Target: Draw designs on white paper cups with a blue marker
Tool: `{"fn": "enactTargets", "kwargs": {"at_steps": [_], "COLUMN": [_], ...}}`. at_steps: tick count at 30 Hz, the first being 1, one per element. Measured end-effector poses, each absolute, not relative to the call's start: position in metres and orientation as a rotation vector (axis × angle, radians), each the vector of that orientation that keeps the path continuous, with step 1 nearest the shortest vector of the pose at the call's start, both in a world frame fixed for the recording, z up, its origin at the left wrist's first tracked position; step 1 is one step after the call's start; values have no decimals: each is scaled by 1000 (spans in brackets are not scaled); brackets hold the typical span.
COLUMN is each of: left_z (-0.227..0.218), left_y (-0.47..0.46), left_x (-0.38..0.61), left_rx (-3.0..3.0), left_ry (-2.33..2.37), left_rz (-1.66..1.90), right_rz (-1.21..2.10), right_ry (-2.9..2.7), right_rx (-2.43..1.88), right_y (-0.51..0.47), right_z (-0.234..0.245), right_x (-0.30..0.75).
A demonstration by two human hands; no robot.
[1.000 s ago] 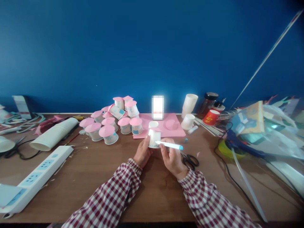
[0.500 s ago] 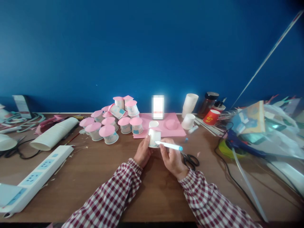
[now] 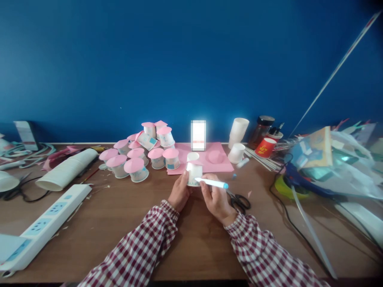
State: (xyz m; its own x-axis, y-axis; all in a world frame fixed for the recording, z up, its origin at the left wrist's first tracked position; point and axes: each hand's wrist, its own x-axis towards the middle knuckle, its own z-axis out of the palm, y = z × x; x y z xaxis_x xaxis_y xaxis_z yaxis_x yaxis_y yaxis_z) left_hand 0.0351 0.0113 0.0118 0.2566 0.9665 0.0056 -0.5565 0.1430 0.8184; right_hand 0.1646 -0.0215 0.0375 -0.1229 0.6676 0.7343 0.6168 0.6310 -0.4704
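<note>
Left hand [image 3: 179, 194] grips an upturned paper cup [image 3: 194, 174] at frame centre; right hand [image 3: 217, 199] pinches a blue-capped pen [image 3: 212, 183], its tip touching the cup. Scissors [image 3: 239, 200] lie just right. Pink-topped cups [image 3: 140, 149] cluster on the tabletop [image 3: 119, 215], upper left of the hands.

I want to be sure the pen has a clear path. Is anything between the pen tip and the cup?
Nothing visible. The right hand holds the pen, its tip at the side of the cup held by the left hand.
</note>
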Motion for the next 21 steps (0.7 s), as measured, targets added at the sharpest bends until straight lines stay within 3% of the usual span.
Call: {"fn": "enactTargets", "kwargs": {"at_steps": [21], "left_z": [13], "left_y": [9], "left_x": [37], "left_rx": [803], "left_ry": [596], "left_rz": [1231], "right_rz": [60], "right_ry": [-1752], "right_rx": [-1056], "right_y": [-17], "right_z": [35], "right_x": [169]}}
